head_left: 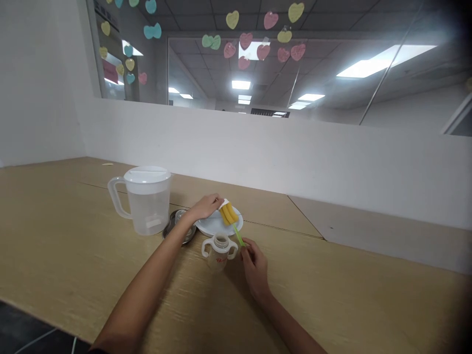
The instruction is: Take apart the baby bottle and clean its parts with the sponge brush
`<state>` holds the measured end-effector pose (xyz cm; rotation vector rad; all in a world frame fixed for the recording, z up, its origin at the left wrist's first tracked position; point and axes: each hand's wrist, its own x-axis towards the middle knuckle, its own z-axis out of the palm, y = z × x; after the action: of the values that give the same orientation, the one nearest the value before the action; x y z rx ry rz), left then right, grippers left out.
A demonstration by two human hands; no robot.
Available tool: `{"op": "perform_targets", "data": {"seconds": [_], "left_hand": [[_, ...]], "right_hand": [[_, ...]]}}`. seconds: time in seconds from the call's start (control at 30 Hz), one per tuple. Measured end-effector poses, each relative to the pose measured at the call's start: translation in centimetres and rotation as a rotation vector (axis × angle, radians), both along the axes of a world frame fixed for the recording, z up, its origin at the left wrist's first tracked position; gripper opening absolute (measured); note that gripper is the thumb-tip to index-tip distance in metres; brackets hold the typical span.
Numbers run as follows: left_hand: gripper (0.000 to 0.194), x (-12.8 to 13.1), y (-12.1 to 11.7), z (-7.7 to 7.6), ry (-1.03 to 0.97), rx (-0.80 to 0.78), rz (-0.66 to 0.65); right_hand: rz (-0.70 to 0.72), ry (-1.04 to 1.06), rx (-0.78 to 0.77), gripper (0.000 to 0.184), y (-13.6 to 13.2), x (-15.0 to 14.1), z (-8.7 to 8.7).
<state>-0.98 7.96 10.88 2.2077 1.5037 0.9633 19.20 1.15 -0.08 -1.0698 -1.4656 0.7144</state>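
Observation:
My right hand [254, 268] is closed round the thin green handle of a bottle brush [229, 214] with a yellow sponge head and a white tip. At that white tip, the fingers of my left hand [207, 206] are pinched together. The brush slants over a white plate [210, 227]. Just in front of the plate, an open baby bottle [218, 258] with two white side handles and red lettering stands upright on the table. Under my left forearm, a round metal dish [170, 235] is partly hidden, with a clear cap-like piece [180, 215] on it.
A large clear pitcher [150, 209] with a white lid stands left of the dish, its handle pointing left. The wooden table [332, 300] meets a white wall [258, 152] at the back. Above that is a window with heart-shaped notes [271, 20].

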Motion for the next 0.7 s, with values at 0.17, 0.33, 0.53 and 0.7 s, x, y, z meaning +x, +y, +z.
{"op": "perform_targets", "data": {"seconds": [0.17,0.33,0.53,0.7], "left_hand": [[0.046,-0.3,-0.7,0.5,-0.193,-0.139,-0.237],[0.046,-0.8,-2.6,2.4,-0.006,-0.162,-0.198],[0.039,-1.2,-3.5,3.5,0.195,-0.137,-0.134],[0.039,-3.2,-4.6,4.8,0.216,-0.001,0.041]], "right_hand": [[-0.010,0.010,0.047,0.037,0.0,0.2,0.0],[0.036,-0.030,0.077,0.034,-0.1,0.3,0.0],[0.078,-0.075,0.083,0.038,-0.1,0.3,0.0],[0.040,-0.067,0.043,0.040,0.0,0.3,-0.1]]}}
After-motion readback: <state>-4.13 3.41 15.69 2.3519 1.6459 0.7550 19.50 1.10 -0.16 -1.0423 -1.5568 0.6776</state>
